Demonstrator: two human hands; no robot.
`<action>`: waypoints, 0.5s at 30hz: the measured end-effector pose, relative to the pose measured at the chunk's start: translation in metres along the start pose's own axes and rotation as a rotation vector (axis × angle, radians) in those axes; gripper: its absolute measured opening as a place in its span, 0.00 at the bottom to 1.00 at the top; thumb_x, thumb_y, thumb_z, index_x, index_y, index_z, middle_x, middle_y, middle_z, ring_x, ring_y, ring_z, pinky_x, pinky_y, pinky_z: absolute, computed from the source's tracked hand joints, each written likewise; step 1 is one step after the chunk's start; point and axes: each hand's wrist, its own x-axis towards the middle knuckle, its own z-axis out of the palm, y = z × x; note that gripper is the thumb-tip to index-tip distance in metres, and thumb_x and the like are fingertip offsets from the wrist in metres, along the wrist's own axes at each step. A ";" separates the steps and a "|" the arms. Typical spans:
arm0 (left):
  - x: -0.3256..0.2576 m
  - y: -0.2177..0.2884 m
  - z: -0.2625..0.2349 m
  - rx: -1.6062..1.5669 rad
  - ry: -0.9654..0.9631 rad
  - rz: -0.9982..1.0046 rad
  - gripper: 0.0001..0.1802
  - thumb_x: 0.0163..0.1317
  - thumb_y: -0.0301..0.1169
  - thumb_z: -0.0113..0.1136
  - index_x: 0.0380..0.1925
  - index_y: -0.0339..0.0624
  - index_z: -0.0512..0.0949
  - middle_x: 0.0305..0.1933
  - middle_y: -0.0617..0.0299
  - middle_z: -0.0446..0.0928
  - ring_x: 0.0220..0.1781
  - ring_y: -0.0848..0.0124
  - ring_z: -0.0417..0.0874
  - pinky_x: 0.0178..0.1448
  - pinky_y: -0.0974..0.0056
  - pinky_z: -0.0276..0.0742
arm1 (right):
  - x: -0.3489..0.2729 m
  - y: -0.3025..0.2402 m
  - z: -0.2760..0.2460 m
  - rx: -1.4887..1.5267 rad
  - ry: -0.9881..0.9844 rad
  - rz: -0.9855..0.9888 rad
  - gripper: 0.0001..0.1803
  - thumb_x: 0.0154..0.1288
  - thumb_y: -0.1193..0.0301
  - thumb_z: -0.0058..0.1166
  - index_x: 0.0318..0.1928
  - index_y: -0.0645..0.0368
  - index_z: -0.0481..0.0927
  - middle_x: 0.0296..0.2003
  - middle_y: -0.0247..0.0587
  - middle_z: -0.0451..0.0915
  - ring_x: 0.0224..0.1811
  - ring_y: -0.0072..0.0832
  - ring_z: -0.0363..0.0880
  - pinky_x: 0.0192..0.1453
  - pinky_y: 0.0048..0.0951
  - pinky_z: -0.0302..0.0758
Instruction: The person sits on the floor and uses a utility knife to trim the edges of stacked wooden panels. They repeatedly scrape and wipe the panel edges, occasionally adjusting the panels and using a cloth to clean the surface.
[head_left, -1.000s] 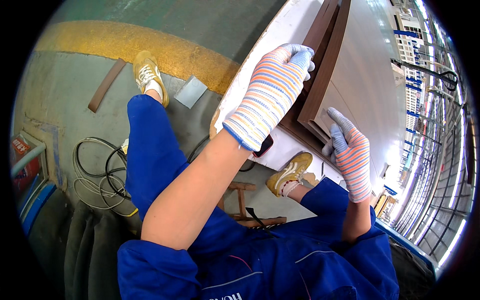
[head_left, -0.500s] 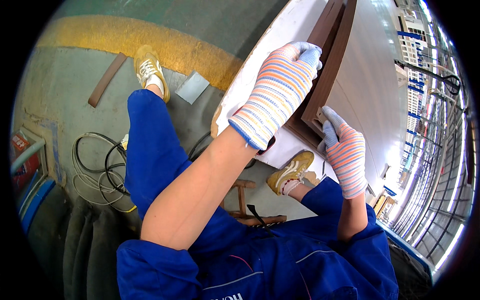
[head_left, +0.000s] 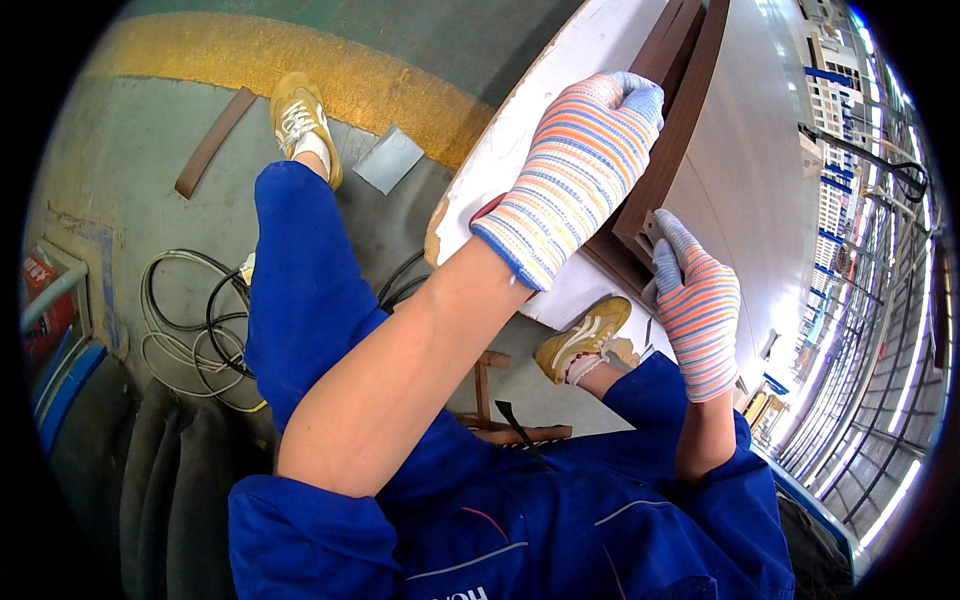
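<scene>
My left hand [head_left: 590, 165], in a striped knit glove, is closed above the long brown profiles [head_left: 690, 115]. Its fingertips are turned away, so what it holds is hidden. A dark red edge [head_left: 487, 207] shows from under that wrist, too covered to name. My right hand [head_left: 698, 315], gloved alike, grips the near end of the brown profile, its fingers at the corner beside a small pale part [head_left: 650, 228]. Profiles lie along a white board [head_left: 575, 85], next to a large, smooth grey-brown panel [head_left: 745, 150].
A brown strip [head_left: 215, 142] and a grey flat piece [head_left: 389, 160] lie on the floor to the left. Coiled cables [head_left: 195, 335] sit near my left leg. A wooden stool frame [head_left: 482, 395] stands beneath me, and wire racking [head_left: 880, 330] runs along the right.
My left hand has shifted slightly up and right along the brown profiles. The right hand stays at the profile's end, moved only a little.
</scene>
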 end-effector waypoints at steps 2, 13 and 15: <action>0.001 -0.003 0.002 0.009 0.030 0.040 0.15 0.65 0.38 0.51 0.41 0.38 0.78 0.26 0.58 0.77 0.24 0.71 0.75 0.32 0.64 0.78 | 0.000 0.002 0.003 0.012 0.030 -0.020 0.16 0.63 0.68 0.53 0.51 0.52 0.80 0.29 0.50 0.82 0.27 0.42 0.82 0.35 0.31 0.79; 0.001 -0.007 0.000 -0.072 0.000 0.044 0.16 0.65 0.39 0.51 0.41 0.39 0.79 0.26 0.59 0.77 0.23 0.71 0.75 0.32 0.65 0.77 | -0.002 0.006 0.013 -0.035 0.008 -0.019 0.16 0.63 0.69 0.52 0.52 0.49 0.79 0.29 0.51 0.81 0.27 0.44 0.81 0.34 0.32 0.79; 0.004 -0.009 -0.003 -0.078 -0.066 -0.001 0.16 0.65 0.40 0.51 0.41 0.39 0.79 0.26 0.59 0.77 0.23 0.72 0.75 0.31 0.65 0.77 | -0.001 0.009 0.013 -0.016 -0.011 -0.017 0.16 0.63 0.69 0.52 0.52 0.49 0.79 0.29 0.50 0.81 0.27 0.44 0.81 0.35 0.32 0.79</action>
